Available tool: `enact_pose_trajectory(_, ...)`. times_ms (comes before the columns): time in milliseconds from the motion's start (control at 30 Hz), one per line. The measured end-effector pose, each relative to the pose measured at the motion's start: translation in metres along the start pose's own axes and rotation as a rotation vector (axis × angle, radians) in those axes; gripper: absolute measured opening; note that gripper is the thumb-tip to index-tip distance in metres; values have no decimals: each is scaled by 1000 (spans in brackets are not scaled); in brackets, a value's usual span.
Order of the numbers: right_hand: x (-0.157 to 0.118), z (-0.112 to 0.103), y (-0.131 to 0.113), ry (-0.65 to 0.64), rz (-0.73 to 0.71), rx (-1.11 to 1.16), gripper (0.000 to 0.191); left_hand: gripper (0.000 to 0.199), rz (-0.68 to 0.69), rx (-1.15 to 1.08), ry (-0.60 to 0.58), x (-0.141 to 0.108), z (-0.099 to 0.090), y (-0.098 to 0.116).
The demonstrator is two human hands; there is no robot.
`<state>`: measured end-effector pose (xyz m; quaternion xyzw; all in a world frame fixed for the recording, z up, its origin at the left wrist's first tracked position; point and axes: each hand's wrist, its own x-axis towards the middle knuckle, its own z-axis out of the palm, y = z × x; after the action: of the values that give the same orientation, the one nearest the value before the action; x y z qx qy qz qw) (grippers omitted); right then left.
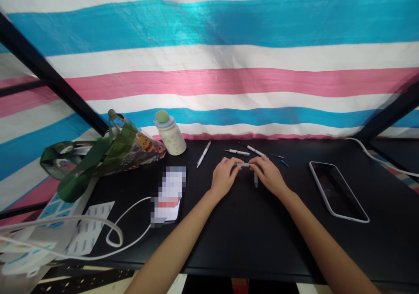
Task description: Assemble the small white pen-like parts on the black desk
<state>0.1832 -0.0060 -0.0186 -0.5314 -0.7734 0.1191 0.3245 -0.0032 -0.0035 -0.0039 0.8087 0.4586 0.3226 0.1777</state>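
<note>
My left hand [224, 176] and my right hand [267, 174] meet over the black table, fingers pinched at opposite ends of a short white pen barrel [243, 165]. The barrel lies level between them, its ends covered by fingertips. Just beneath my right hand, a grey-white pen part [256, 179] rests on the table. Beyond the hands lie a white pen [203, 154], a second white pen [236, 152] and a third one [255, 150], partly behind my right fingers. A thin dark pen part [277, 156] and a small blue piece [284, 163] sit to their right.
On the left are a lit phone [170, 193] with a white cable [134, 204], a green bag [111, 154], a bottle [172, 136] and a printed sheet [93, 226]. A white-edged phone [338, 191] lies at right. Striped sheeting [229, 82] hangs behind the black table [242, 237].
</note>
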Motion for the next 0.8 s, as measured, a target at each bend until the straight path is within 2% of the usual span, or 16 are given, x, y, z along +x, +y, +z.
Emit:
enact_pose_trajectory(100, 0, 0, 0, 29, 12, -5, 19, 19, 4, 1, -7, 0, 0, 1)
enact_pose_trajectory(267, 1, -2, -1, 2, -26, -46, 29, 18, 26, 22, -25, -1, 1, 1)
enact_pose_trajectory(433, 0, 0, -2, 18, -8, 31, 16, 19, 1, 17, 12, -1, 1, 0)
enact_pose_trajectory(567, 0, 0, -1, 33, -18, 32, 14, 18, 0, 4, -4, -1, 1, -2)
enact_pose_trajectory(800, 2, -4, 0, -18, -65, -45, 28, 17, 23, -21, -30, -1, 1, -2)
